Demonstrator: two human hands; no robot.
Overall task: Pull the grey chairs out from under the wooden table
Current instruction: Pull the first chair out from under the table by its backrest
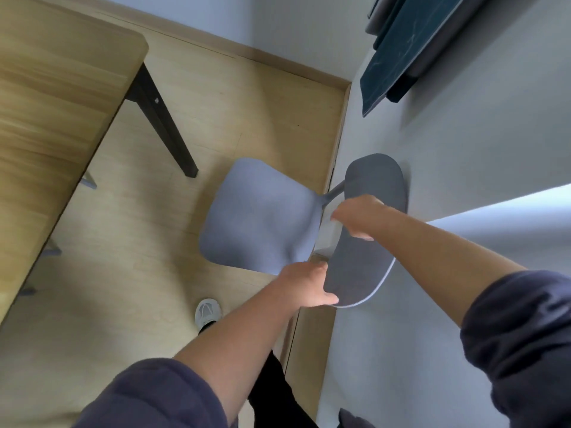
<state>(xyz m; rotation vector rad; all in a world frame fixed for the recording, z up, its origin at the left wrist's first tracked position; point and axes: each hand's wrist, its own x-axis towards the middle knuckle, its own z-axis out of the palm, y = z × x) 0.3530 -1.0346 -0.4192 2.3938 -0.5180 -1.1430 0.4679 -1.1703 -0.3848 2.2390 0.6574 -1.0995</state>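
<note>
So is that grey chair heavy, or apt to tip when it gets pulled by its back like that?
Probably light: the grey chair has a thin seat and slim backrest. Both hands, left and right, grip high on the backrest, so it may tilt back rather than slide. On the smooth wooden floor it should drag easily.

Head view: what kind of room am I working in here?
Likely a home dining or study room: a wooden table with dark legs, a grey chair on pale wood flooring, and framed panels on the white wall.
</note>
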